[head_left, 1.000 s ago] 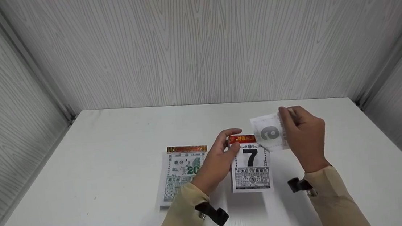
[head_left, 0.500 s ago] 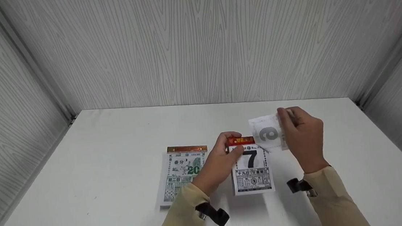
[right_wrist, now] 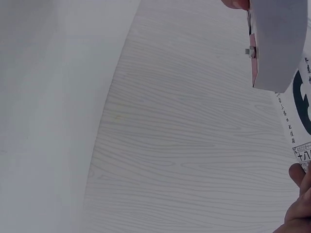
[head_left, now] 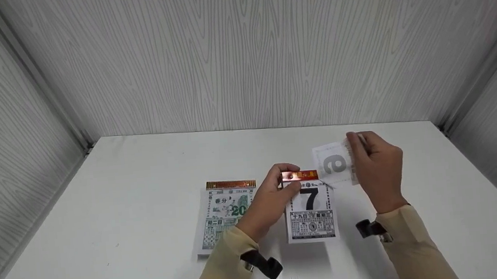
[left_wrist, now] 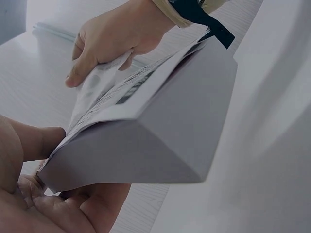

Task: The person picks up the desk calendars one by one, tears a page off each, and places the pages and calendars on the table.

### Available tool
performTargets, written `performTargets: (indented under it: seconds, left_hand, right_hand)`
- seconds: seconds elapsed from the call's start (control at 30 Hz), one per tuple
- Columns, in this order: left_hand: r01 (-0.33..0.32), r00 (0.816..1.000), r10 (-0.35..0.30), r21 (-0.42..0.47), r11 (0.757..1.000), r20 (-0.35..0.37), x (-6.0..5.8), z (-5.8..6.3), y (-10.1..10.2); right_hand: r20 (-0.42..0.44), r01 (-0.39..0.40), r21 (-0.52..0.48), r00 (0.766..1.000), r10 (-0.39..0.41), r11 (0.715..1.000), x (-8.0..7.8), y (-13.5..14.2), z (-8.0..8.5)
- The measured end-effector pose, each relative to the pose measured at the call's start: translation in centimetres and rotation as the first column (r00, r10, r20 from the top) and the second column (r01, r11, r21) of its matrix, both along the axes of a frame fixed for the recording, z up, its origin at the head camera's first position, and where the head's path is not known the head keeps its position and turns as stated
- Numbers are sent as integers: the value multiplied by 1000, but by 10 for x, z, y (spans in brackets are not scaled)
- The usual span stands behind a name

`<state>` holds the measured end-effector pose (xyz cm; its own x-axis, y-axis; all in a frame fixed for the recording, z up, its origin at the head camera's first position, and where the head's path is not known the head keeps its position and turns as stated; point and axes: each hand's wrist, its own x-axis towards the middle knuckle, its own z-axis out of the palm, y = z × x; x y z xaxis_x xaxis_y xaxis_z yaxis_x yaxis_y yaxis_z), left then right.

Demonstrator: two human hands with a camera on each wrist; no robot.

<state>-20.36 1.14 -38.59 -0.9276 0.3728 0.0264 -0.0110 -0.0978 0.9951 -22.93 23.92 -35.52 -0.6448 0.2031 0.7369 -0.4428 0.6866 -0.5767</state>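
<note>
A thick tear-off calendar (head_left: 312, 224) with a red top strip is tilted up over the table, showing a black 7. My left hand (head_left: 271, 198) grips its top left, thumb on the front and fingers behind; the left wrist view shows the thick white page block (left_wrist: 189, 107) in that grip. My right hand (head_left: 379, 168) pinches a calendar page (head_left: 334, 163) lifted up and to the right, a 6 showing through its back. In the right wrist view, the front of this page (right_wrist: 301, 104) is partly visible. Its near corner overlaps the calendar's upper right.
Another tear-off calendar (head_left: 229, 197), with a green 20 and a gold-and-red top strip, lies left of my left hand, partly covered by the forearm. Wood-grain panels (head_left: 241, 54) enclose the white table (head_left: 144, 180) at the back and sides.
The held calendar has dipped slightly toward me over the last second, and its red strip now catches the light. My right hand keeps the page at nearly the same place.
</note>
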Motion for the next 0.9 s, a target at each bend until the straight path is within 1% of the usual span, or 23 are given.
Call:
performTargets:
  seconds: [0.1,0.17,0.33,0.6,0.73,0.9]
  left_hand:
    - [-9,1000,9,-12,1000,8,0,1,0]
    - [-9,1000,9,-5,1000,16,1,1,1]
    - [-12,1000,11,15,1000,27,0,1,1]
    - [-23,999,23,10,1000,36,0,1,1]
    - [-19,999,18,17,1000,42,0,1,1]
    - [-21,999,21,2,1000,46,-1,1,2]
  right_hand:
    - [-4,26,-3,1000,-26,1000,-1,2,0]
    - [-10,32,0,999,-32,999,-2,3,0]
    - [-21,30,-2,999,-30,1000,-1,4,2]
    - [-50,21,-51,998,-23,998,1,7,5]
    - [-50,30,-52,998,-33,998,0,8,5]
    - [-50,44,-52,998,-47,998,-1,10,4]
